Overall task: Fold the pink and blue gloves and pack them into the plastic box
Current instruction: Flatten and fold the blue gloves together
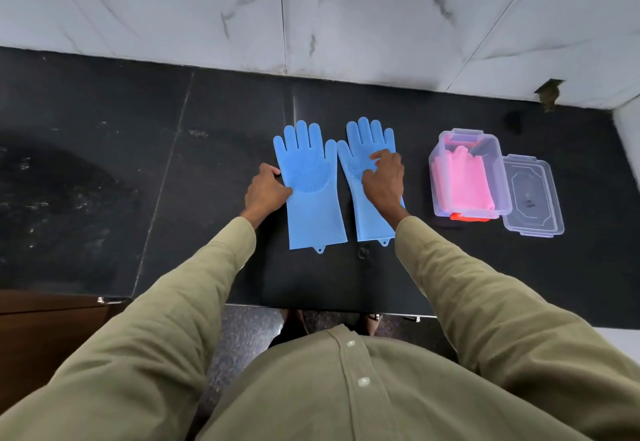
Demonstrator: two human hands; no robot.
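Two blue silicone gloves lie flat and side by side on the black counter, fingers pointing to the wall. My left hand (266,193) grips the left edge of the left blue glove (313,194), thumb on top of it. My right hand (382,181) rests on the palm of the right blue glove (362,149) with bent fingers, fingertips touching its bristled patch. The glove lies flat under it. To the right stands the clear plastic box (437,177), open, with the folded pink gloves (462,181) inside.
The box's clear lid (533,198) lies flat just right of the box. An orange latch (469,217) shows at the box's near end. A marble-tiled wall (311,14) runs behind the counter (214,163). The counter's front edge is close to my body.
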